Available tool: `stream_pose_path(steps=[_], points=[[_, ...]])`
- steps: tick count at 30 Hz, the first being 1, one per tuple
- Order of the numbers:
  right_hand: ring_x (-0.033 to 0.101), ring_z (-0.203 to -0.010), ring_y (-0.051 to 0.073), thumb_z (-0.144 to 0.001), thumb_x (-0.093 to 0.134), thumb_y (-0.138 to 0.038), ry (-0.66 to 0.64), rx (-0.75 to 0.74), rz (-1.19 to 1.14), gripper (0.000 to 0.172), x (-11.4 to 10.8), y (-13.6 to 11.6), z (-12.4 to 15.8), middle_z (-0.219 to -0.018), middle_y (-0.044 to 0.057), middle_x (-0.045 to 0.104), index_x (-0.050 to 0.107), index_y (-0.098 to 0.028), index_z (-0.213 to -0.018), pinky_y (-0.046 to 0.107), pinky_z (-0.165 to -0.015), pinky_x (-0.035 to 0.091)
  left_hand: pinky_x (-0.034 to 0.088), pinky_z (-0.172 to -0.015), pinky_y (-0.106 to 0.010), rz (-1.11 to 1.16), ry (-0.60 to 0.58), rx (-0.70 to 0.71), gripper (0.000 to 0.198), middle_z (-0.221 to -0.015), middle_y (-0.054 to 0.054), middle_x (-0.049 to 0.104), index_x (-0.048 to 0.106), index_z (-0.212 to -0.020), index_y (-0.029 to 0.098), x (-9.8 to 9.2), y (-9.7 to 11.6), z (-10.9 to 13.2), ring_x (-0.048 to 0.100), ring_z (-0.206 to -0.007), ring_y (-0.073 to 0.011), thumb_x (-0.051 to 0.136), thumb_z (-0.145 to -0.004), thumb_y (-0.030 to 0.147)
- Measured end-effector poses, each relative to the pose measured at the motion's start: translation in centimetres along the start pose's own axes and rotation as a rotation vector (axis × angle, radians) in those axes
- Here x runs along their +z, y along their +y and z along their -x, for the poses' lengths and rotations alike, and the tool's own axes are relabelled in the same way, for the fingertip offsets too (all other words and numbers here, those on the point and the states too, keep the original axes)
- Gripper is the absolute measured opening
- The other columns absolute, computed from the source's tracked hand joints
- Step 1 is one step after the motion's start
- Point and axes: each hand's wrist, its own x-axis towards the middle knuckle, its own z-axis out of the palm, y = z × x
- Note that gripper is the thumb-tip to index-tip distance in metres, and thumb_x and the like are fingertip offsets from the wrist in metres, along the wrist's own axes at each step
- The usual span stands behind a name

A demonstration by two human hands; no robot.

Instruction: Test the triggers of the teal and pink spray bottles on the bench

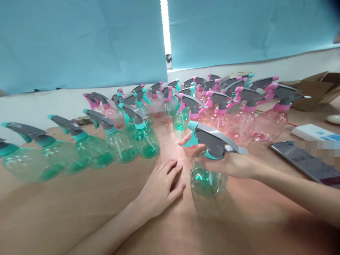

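Note:
A green transparent spray bottle [209, 179] with a grey and teal trigger head stands upright close in front of me. My right hand [220, 163] is wrapped around its neck from behind, the fingers partly hidden by the bottle and trigger. To its left, my left hand [160, 187] lies flat on the wooden table [159, 233], fingers stretched out, holding nothing. Beyond the left hand stands another green spray bottle [146, 141], the nearest of a row running left. Behind the held bottle are several pink spray bottles [243, 122].
More pink and green spray bottles fill the back of the table. On the right lie a smartphone [300, 161] and a white box-shaped device [316, 132], with a cardboard box [313, 90] behind them. Blue curtains [85, 42] hang at the back wall.

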Motion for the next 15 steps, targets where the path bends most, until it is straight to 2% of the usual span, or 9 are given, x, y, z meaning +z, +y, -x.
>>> stream_pose_path(steps=[7,11,15], points=[[0.068,-0.075,0.019,-0.070,0.053,-0.023,0.101,-0.049,0.023,0.022,0.06,-0.66,-0.15,-0.072,-0.001,0.068,0.065,-0.025,-0.088,0.030,-0.070,0.057,0.038,-0.105,-0.050,0.003,0.002,0.002,0.042,-0.140,-0.014,0.050,0.052,-0.132,0.018,0.08,-0.10,0.02,0.044,-0.130,-0.0312,0.052,-0.094,0.034],[0.067,-0.070,0.017,-0.069,0.053,-0.022,0.095,-0.053,-0.001,0.017,0.02,-0.84,-0.14,-0.070,-0.001,0.067,0.065,-0.024,-0.082,0.027,-0.065,0.057,0.037,-0.106,-0.049,-0.013,-0.017,-0.007,0.043,-0.140,-0.016,0.049,0.052,-0.132,0.015,0.08,-0.09,0.04,0.044,-0.130,-0.0306,0.052,-0.094,0.034],[0.068,-0.075,0.017,-0.072,0.054,-0.022,0.060,-0.047,-0.012,0.010,-0.05,-0.05,0.08,-0.074,-0.002,0.070,0.064,-0.024,-0.073,0.027,-0.069,0.057,0.037,-0.106,-0.050,-0.014,-0.003,-0.003,0.043,-0.141,-0.014,0.049,0.051,-0.132,0.017,0.13,-0.10,0.08,0.043,-0.131,-0.0304,0.051,-0.094,0.035]])
